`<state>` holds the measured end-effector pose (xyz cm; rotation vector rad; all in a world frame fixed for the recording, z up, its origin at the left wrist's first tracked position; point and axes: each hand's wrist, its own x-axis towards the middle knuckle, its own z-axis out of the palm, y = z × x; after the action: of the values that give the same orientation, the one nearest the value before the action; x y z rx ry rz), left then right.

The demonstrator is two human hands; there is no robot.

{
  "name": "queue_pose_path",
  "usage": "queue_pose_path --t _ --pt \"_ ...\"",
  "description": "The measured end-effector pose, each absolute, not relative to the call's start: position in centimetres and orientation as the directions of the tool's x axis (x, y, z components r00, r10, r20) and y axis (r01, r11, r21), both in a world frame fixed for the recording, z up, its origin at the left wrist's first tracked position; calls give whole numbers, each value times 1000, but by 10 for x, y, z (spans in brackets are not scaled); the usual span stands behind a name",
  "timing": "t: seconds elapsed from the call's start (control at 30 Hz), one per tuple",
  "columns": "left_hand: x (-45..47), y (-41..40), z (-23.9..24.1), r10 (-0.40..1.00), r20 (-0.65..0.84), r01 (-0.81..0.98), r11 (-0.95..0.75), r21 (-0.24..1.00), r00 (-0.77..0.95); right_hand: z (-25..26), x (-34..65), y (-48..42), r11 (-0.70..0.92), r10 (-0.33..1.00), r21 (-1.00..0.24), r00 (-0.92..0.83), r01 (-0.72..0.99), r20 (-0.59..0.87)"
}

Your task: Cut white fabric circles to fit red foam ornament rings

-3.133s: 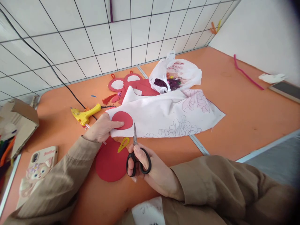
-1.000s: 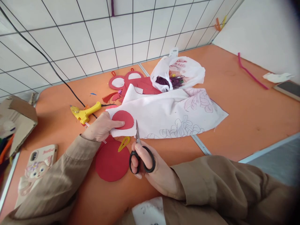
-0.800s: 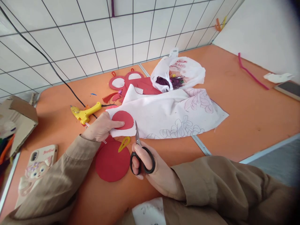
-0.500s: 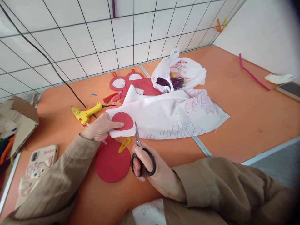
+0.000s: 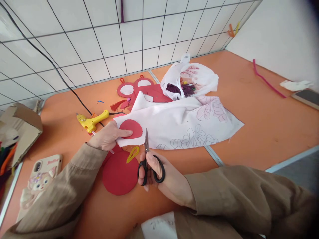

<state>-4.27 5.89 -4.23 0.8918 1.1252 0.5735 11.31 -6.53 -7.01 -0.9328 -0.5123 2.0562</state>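
White cloth (image 5: 164,121) spreads across the frame's centre. Just below, the right hand (image 5: 169,179) grips black-handled scissors (image 5: 146,144), blades at the cloth's lower edge. Left of centre, the left hand (image 5: 107,136) pinches the cloth, 1 red disc (image 5: 133,125) under its thumb.

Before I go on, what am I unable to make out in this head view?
All in the head view:
Left hand: the fingertips other than the thumb's, hidden by the white cloth.
Red pieces at the back: their full outline, covered by the cloth and the plastic bag.
Plastic bag: most contents, behind its own wall.
Cardboard box: cut off by the left edge.
White patch: writing illegible, lower part cut off by the bottom edge.
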Motion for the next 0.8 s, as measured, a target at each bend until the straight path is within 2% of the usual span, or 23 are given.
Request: queue_pose_path --t 0.5,0.8 --pt "-42 56 -43 765 -541 33 567 823 348 -74 120 -45 -600 797 -648 -424 -469 -431" --pt "-40 56 -40 766 -563 7 591 807 311 -77 120 -46 -524 844 -736 -378 -428 -381"
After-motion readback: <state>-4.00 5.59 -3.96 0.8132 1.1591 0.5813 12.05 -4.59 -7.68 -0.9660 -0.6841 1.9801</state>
